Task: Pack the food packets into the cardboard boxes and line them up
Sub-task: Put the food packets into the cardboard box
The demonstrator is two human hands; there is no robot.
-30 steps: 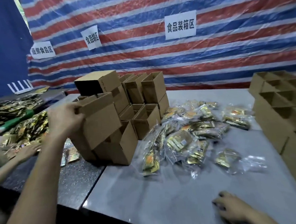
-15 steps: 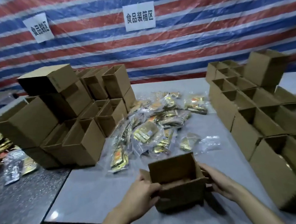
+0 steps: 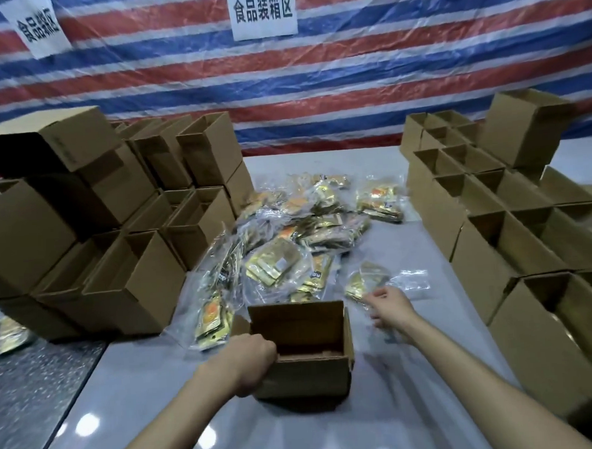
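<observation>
Brace the open box point(image 3: 306, 378), standing on the surface point(image 3: 152, 386) before you, with your left hand point(image 3: 252, 360), its grip curled over the left wall. Your right hand point(image 3: 390, 308), grip loosely spread, hovers beside a gold packet point(image 3: 367, 279): pinch one edge, lay it flat inside.

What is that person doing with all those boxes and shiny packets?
A person is packing food packets into boxes. Their left hand grips the left edge of an open, empty-looking box on the table. Their right hand reaches toward a loose packet beside the pile. More open boxes stand on both sides.
</observation>
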